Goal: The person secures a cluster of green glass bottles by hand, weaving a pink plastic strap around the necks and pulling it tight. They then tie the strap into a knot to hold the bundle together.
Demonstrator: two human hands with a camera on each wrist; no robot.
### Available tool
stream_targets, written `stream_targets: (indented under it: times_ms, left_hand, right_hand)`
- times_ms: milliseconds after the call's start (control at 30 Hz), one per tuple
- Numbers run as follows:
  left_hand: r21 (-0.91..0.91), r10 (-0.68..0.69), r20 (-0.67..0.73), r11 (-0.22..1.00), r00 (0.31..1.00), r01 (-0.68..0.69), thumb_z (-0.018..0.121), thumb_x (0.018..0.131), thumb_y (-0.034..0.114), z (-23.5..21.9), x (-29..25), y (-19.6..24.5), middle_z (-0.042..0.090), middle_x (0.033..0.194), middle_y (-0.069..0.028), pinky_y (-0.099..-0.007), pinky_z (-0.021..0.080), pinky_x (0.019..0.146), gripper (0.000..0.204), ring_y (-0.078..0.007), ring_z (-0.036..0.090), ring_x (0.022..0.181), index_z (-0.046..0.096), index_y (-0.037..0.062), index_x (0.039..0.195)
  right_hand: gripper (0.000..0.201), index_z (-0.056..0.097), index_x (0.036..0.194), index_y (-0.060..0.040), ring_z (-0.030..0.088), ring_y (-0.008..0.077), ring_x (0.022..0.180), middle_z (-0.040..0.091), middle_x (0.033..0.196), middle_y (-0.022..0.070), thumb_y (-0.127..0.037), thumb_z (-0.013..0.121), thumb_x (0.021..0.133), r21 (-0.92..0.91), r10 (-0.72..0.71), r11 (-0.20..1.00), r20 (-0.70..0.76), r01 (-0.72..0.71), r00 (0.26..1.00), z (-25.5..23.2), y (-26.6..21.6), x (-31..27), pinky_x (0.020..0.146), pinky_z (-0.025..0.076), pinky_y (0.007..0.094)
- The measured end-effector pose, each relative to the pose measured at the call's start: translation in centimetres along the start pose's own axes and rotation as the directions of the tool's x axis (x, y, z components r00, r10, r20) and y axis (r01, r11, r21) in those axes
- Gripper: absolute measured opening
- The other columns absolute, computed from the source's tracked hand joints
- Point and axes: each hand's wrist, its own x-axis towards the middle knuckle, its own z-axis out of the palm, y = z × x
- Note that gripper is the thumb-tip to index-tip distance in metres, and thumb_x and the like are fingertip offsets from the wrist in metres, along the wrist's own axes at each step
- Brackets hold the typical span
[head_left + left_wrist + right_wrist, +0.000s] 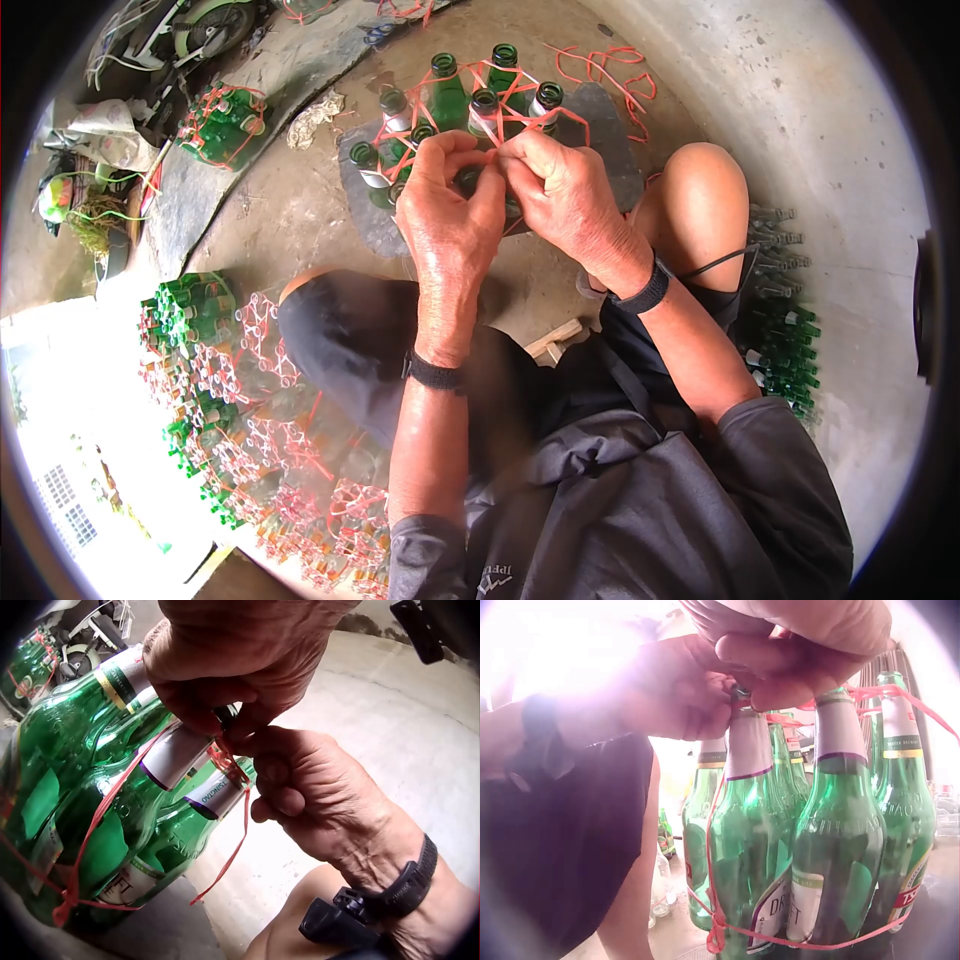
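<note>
A cluster of green glass beer bottles (pixel 447 92) stands upright on a dark mat (pixel 620 150), with red plastic string (pixel 455 70) looped around the necks. My left hand (pixel 450 215) and right hand (pixel 570 190) meet over the near bottles, both pinching the string. In the left wrist view, the right hand (pixel 330 795) holds string beside a white neck label (pixel 176 754), and a loose string end (pixel 240 844) hangs below. Lower down, a knotted string band (pixel 810 943) circles the bottle bodies in the right wrist view. The fingers hide the spot where the string crosses.
Many string-tied bottles (pixel 300 450) fill the floor at left. More green bottles (pixel 790 350) lie stacked along the pale wall (pixel 850 200) at right. Another tied bundle (pixel 225 125) sits near a motorbike (pixel 210 30). Loose red string (pixel 610 70) lies behind the mat.
</note>
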Motion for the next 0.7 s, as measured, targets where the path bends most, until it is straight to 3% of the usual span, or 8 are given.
stream_targets:
  times_ms: [700]
  left_hand:
    - [0.045, 0.015, -0.028, 0.999, 0.999, -0.014, 0.076, 0.090, 0.006, 0.09, -0.01, -0.11, 0.082, 0.103, -0.0125, -0.0278, 0.054, 0.070, 0.036, -0.0099, 0.067, 0.078, 0.065, -0.0037, 0.123]
  right_hand:
    - [0.012, 0.063, 0.101, -0.0055, 0.074, 0.0374, 0.071, 0.072, 0.079, 0.0144, -0.002, 0.073, 0.094, 0.028, -0.092, 0.995, -0.045, 0.093, 0.995, 0.33, 0.27, -0.52, 0.059, 0.056, 0.0457]
